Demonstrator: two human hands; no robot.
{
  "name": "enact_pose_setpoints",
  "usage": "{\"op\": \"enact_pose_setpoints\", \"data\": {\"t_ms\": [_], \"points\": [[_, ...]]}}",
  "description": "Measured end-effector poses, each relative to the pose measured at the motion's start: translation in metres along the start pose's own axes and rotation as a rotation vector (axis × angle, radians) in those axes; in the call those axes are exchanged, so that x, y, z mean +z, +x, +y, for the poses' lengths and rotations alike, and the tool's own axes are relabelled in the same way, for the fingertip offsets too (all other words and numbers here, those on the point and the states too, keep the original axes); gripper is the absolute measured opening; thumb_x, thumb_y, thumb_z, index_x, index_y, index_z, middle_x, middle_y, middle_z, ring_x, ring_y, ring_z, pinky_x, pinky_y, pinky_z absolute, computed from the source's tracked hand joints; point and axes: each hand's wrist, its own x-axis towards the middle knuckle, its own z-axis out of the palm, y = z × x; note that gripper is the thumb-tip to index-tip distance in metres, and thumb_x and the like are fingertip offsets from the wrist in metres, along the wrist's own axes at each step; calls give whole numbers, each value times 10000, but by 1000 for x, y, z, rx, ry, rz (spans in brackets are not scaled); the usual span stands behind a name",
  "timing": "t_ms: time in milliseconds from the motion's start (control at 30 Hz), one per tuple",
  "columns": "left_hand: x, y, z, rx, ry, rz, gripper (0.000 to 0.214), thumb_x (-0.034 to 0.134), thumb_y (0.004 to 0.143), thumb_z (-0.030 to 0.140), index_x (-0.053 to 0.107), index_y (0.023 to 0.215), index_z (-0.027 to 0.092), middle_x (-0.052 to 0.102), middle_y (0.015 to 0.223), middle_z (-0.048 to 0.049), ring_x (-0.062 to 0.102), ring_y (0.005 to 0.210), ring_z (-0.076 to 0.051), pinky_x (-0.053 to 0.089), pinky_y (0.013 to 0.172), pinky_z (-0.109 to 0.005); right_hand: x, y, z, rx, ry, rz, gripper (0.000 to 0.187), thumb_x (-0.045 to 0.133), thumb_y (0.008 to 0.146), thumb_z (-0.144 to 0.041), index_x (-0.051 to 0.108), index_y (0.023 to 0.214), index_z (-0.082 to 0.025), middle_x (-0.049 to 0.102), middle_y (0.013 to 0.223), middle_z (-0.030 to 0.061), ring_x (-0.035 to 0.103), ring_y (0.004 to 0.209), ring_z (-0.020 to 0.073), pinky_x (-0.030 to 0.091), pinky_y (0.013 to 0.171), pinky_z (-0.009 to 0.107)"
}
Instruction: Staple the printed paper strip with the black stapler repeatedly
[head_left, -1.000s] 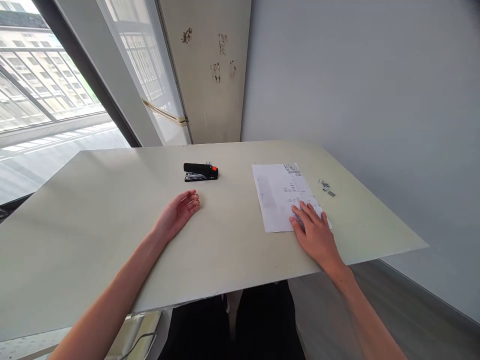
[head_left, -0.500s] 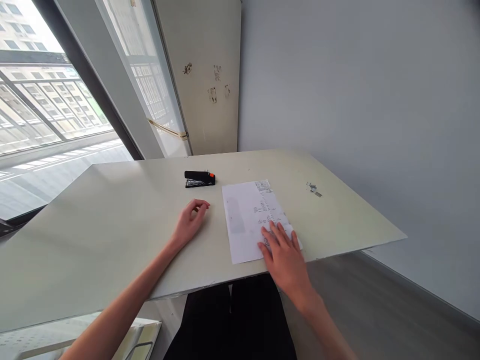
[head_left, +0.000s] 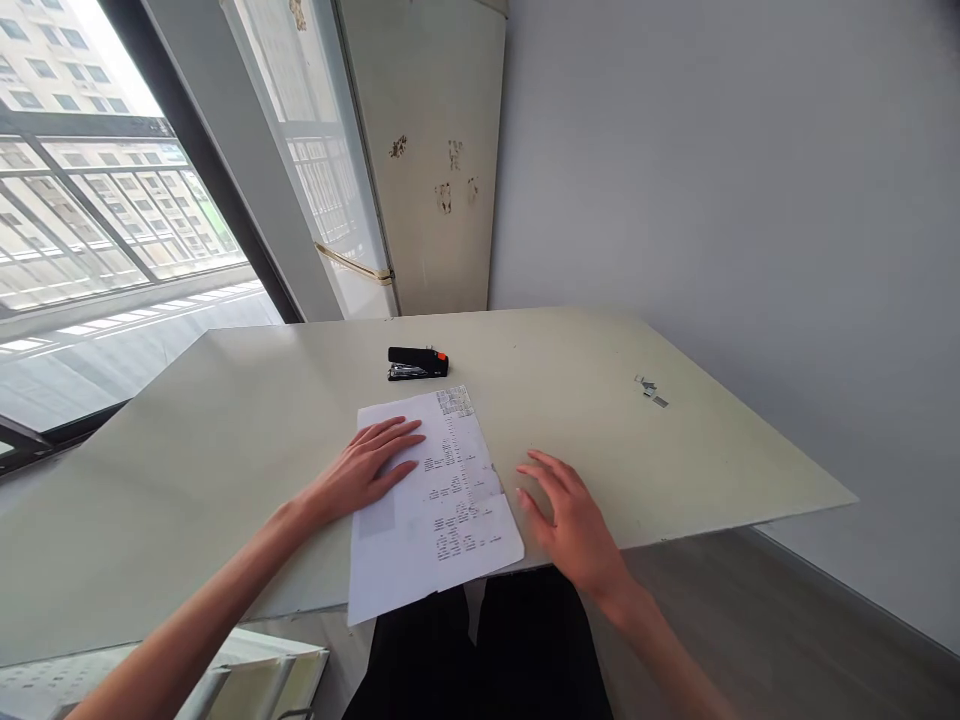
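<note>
A printed white sheet of paper (head_left: pixel 435 510) lies on the pale table (head_left: pixel 225 420), its near end hanging over the front edge. My left hand (head_left: pixel 371 465) rests flat and open on the sheet's left part, fingers stretched out. Just right of the sheet, my right hand (head_left: pixel 574 515) hovers open with fingers spread, off the paper and holding nothing. Beyond the sheet's far end sits a black stapler (head_left: pixel 417 363) with an orange tip.
A few small loose metal pieces (head_left: pixel 651 390) lie at the table's right side. A grey wall runs along the right, a tall beige cabinet (head_left: pixel 435 150) stands behind the table, and a large window is on the left.
The sheet has slid left and toward me, from the right side to the middle. My left hand has come onto it; my right hand has come off it.
</note>
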Motion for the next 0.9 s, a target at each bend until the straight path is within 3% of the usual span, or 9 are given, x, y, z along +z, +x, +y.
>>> {"op": "enact_pose_setpoints", "data": {"t_ms": [100, 233, 300, 400, 533, 633, 800, 900], "points": [[-23, -5, -12, 18, 95, 31, 376, 856, 797, 460, 802, 1136, 306, 723, 1353, -78, 571, 1389, -333, 323, 1246, -455, -4, 22, 28, -16, 12, 21, 352, 485, 1054, -443, 674, 1283, -255, 612, 1471, 104, 565, 1375, 297, 490, 1152, 529], [-42, -2, -24, 102, 493, -174, 435, 592, 991, 564, 700, 1358, 358, 632, 1491, -11, 521, 1441, -315, 331, 1249, -541, -2, 39, 48, 12, 35, 29, 300, 506, 1042, -450, 704, 1201, -291, 629, 1442, 76, 599, 1318, 306, 532, 1079, 540], [-48, 9, -26, 167, 648, -237, 448, 530, 1022, 564, 663, 1403, 370, 646, 1475, -1, 558, 1397, -302, 371, 1224, -539, 0, 39, 51, 12, 27, 22, 274, 522, 1035, -446, 711, 1182, -313, 631, 1441, 55, 591, 1323, 302, 533, 1071, 539], [-52, 43, -24, 243, 745, -132, 412, 534, 1024, 527, 689, 1343, 316, 707, 1356, -45, 616, 1279, -293, 422, 1160, -519, 2, 37, 50, 14, 18, 28, 252, 534, 1031, -434, 712, 1173, -325, 641, 1426, 43, 579, 1334, 299, 509, 1093, 553], [-47, 108, -24, 224, 834, 133, 427, 497, 1042, 468, 612, 1371, 221, 616, 1405, -128, 539, 1300, -317, 409, 1122, -516, 2, 38, 46, 35, 43, 32, 246, 526, 1037, -430, 715, 1155, -325, 646, 1415, 47, 582, 1326, 304, 520, 1068, 555], [-36, 144, -34, 127, 863, 92, 461, 582, 993, 464, 581, 1367, 195, 617, 1391, -143, 515, 1312, -347, 373, 1130, -526, 2, 40, 46, 19, 61, 45, 231, 535, 1037, -414, 713, 1147, -317, 659, 1397, 48, 597, 1312, 298, 509, 1078, 553], [-24, 162, -45, 85, 879, 74, 339, 585, 991, 450, 639, 1217, 203, 720, 1152, -127, 631, 1084, -335, 442, 1009, -504, 4, 44, 46, -26, 86, 84, 203, 536, 1035, -364, 713, 1103, -290, 695, 1344, 58, 612, 1301, 292, 492, 1101, 555], [-20, 163, -30, 104, 876, 92, 289, 584, 1002, 440, 643, 1182, 222, 731, 1126, -99, 649, 1027, -313, 457, 960, -472, 4, 46, 46, -27, 106, 94, 201, 533, 1035, -357, 711, 1088, -279, 700, 1338, 65, 610, 1305, 294, 498, 1100, 557]]}}
